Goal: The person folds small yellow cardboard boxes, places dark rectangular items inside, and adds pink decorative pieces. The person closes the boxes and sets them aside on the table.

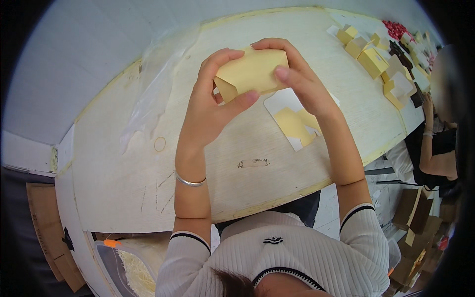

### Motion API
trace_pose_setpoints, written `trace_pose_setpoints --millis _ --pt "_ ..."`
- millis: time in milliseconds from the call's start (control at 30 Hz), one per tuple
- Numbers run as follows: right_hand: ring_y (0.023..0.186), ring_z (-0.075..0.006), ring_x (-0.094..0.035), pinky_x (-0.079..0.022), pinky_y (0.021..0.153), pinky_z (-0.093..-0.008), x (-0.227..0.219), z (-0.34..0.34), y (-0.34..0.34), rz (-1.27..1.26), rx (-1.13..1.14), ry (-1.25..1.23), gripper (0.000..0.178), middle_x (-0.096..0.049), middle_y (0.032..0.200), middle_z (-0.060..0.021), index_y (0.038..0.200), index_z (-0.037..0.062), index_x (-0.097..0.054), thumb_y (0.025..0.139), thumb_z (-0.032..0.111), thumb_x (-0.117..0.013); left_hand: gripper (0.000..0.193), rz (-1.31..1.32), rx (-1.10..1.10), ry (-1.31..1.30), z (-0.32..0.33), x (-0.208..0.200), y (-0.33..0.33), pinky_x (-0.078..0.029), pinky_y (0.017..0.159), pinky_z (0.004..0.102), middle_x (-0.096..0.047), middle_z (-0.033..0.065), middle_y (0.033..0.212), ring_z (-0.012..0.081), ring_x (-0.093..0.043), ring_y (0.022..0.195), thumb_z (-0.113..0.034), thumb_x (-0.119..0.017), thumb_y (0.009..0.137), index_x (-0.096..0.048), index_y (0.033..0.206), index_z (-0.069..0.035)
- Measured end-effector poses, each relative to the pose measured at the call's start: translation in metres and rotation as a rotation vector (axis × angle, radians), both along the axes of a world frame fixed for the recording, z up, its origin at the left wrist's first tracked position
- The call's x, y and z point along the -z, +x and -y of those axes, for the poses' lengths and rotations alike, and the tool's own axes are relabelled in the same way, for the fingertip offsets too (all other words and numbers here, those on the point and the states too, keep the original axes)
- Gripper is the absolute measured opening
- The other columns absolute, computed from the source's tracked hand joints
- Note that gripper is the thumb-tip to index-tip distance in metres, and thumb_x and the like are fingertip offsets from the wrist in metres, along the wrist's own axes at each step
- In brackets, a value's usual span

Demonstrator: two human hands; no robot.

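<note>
Yellow box (257, 69) in a two-handed grip (209, 99)

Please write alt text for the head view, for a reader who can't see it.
Two bare hands, left and right, hold up a pale yellow box over a whitish table. A yellow-and-white card piece lies nearby; more yellow boxes sit at the far right, near another person.

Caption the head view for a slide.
Left hand and right hand hold a yellow box over a pale table, with more yellow boxes at far right.
</note>
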State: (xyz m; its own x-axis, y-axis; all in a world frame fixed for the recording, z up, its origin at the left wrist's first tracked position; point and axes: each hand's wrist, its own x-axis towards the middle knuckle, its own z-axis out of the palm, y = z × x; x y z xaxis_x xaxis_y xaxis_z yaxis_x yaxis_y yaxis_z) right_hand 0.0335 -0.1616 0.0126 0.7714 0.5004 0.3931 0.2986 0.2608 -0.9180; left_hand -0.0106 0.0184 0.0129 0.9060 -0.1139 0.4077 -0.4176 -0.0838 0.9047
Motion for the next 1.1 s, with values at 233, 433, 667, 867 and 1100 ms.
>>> trace_pose_setpoints --millis 233,433,667,867,1100 --pt "0.098 -0.0146 -0.049 -0.042 0.082 -0.0277 0.008 -0.010 -0.001 0.217 0.232 -0.055 0.032 -0.051 0.106 -0.0040 0.111 0.0069 -0.049 0.082 0.016 -0.060 0.035 0.137 -0.256 0.088 0.014 0.011 0.009 -0.045 0.077 0.0245 -0.053 0.0040 0.105 0.0133 -0.053 0.093 -0.015 -0.065 0.080 -0.051 0.110 -0.006" --pt "0.098 -0.0152 -0.050 -0.042 0.082 -0.0275 0.013 -0.011 0.006 0.294 0.274 -0.066 0.029 -0.053 0.106 -0.0023 0.109 0.0066 -0.052 0.082 0.014 -0.059 0.031 0.290 -0.338 0.230 0.012 0.020 0.016 -0.044 0.079 0.0257 -0.053 0.0045 0.107 0.0131 -0.052 0.094 -0.013 -0.061 0.081 -0.053 0.111 -0.006" --pt "0.101 -0.0131 -0.049 -0.040 0.084 -0.0253 -0.004 0.009 0.008 -0.008 -0.018 0.028 0.032 -0.054 0.110 -0.0019 0.114 0.0097 -0.054 0.083 0.016 -0.057 0.038 -0.023 0.097 -0.018 -0.004 0.003 0.008 -0.039 0.088 0.0260 -0.047 0.0053 0.122 0.0149 -0.044 0.111 -0.011 -0.054 0.085 -0.048 0.122 -0.007" --pt "0.102 -0.0133 -0.050 -0.041 0.085 -0.0264 -0.007 0.053 0.005 0.184 0.127 -0.380 0.033 -0.053 0.111 -0.0035 0.115 0.0078 -0.053 0.085 0.022 -0.057 0.044 0.018 -0.140 0.024 -0.010 0.001 0.007 -0.030 0.098 0.0384 -0.041 0.0072 0.131 0.0214 -0.039 0.121 -0.031 -0.045 0.090 -0.040 0.127 -0.007" --pt "0.116 -0.0300 -0.042 -0.036 0.095 -0.0388 0.002 0.207 0.060 0.951 1.177 -1.363 0.053 -0.045 0.126 -0.0142 0.123 0.0110 -0.046 0.080 0.037 -0.061 0.044 -0.033 -0.134 -0.022 -0.003 -0.008 0.001 -0.027 0.101 0.0433 -0.042 0.0086 0.130 0.0254 -0.036 0.123 -0.035 -0.048 0.089 -0.044 0.123 -0.007"
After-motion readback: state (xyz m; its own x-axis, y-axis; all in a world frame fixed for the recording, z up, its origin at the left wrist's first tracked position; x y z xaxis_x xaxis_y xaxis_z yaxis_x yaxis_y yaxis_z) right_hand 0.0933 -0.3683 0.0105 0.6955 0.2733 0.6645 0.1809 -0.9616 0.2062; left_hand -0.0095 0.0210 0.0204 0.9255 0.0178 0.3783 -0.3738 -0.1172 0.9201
